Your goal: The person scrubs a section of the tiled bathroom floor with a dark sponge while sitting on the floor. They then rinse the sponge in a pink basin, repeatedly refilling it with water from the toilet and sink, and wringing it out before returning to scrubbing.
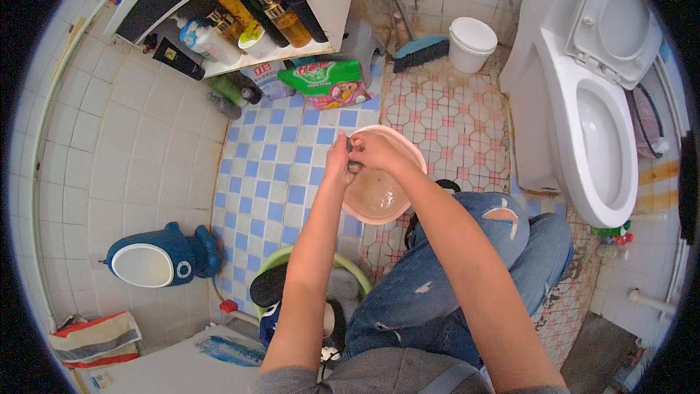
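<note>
Both my hands meet over the upper left rim of a pink plastic basin (420, 154) that stands on the tiled floor and holds some water. My left hand (339, 158) and my right hand (372, 151) grip a small dark grey cloth item (354, 166) between them. Most of it is hidden by my fingers, so its kind cannot be told. Below, partly behind my left forearm, a green basin (358, 271) holds grey and dark fabric items.
A toilet (599, 153) stands at right, with a white lidded bucket (471, 46) and a brush (421, 53) at the top. A cabinet shelf (268, 60) bears bottles; a green detergent bag (328, 83) lies below it. A blue child's urinal (164, 257) hangs at left.
</note>
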Available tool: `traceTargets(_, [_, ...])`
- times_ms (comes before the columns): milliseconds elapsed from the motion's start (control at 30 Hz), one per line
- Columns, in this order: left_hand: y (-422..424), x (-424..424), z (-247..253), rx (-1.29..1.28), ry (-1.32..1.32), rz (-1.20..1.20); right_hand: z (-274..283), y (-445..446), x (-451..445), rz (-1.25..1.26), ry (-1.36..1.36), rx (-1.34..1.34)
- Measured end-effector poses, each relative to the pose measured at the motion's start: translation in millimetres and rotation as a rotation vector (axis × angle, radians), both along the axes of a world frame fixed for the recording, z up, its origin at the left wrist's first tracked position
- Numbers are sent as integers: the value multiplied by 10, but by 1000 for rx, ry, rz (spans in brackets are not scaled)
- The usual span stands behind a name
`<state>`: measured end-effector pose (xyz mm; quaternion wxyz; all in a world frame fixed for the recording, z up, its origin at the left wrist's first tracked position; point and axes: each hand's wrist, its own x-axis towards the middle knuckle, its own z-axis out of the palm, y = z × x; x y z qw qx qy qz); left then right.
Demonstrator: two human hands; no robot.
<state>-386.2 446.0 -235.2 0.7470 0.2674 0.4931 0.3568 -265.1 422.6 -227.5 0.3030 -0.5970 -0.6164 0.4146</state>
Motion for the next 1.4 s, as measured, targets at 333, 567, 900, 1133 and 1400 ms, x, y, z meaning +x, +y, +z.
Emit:
traceTargets(333, [30, 148, -189, -7, 119, 77, -339, 30, 78, -108, 550, -332])
traceTargets(567, [37, 187, -372, -27, 176, 101, -523, 79, 116, -53, 504, -351])
traceTargets(900, [-23, 329, -678, 183, 573, -82, -781, 54, 266, -163, 82, -131])
traceTargets(1133, [-235, -490, -1916, 598, 884, 55, -800, 28, 562, -235, -227, -283])
traceTargets(1400, [-447, -604, -1636, 438, 1323, 238, -1765, -208, 995, -324, -262, -698])
